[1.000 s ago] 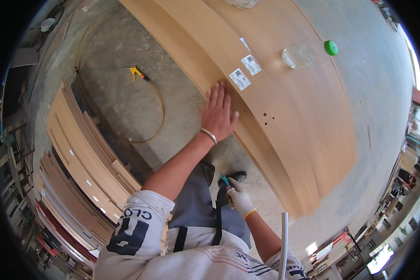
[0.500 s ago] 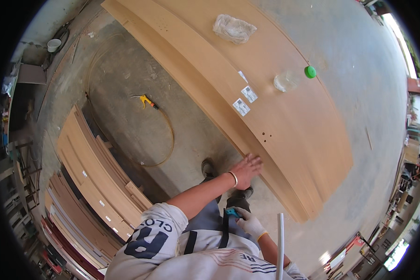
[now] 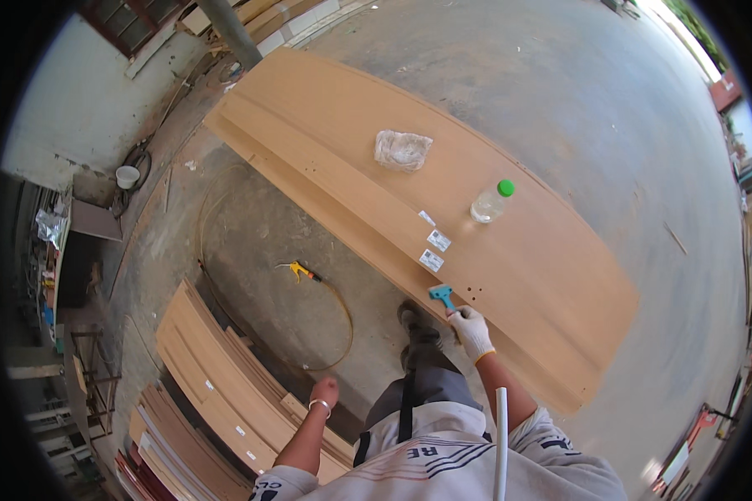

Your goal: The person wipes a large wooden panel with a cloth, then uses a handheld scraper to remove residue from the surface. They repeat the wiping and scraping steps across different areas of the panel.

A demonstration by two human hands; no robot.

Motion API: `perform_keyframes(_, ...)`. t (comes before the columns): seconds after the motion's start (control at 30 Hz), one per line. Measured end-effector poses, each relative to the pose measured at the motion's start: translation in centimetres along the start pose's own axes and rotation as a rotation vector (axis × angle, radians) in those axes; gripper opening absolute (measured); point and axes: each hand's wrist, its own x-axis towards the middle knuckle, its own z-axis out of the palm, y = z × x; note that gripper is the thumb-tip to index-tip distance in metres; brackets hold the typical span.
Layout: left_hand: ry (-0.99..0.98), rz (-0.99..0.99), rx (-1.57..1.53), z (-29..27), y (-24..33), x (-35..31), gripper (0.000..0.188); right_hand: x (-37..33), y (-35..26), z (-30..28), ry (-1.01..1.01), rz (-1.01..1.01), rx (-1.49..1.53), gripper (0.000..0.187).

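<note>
My right hand (image 3: 473,333), in a white knit glove, grips a teal scraper (image 3: 441,294) by its handle. The scraper's wide head is over the near edge of a long light-brown wood panel (image 3: 551,275), close to several small dark holes; contact cannot be made out. Just beyond it, white paper labels (image 3: 431,260) lie on the panel. My bare left hand (image 3: 324,391), a pale bangle on its wrist, hangs low at my left side. Its fingers are curled closed, with nothing visible in them, near stacked wooden door panels (image 3: 217,376).
On the panel stand a clear bottle (image 3: 488,204) with a green cap and a crumpled clear plastic bag (image 3: 403,151). A yellow air blow gun (image 3: 297,270) with a looped hose (image 3: 349,321) lies on the concrete floor. A grey post (image 3: 230,33) rises beyond the panel's far-left end.
My left hand has left the panel's near edge, swung down to the left and curled closed. My right hand has brought the scraper forward over the panel. The view has shifted.
</note>
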Motion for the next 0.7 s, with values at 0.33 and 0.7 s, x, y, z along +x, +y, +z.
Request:
perform_keyframes(0.33,-0.598,0.288,0.588,-2.7,-9.3,-7.5,0.029,16.5,-0.4,-16.0,0.87,0.127,-0.176,0.041)
perform_keyframes(0.7,-0.089,-0.268,-0.812,-13.8,6.0,5.9,0.025,16.9,-8.8,-6.0,0.982,0.096,-0.605,0.066)
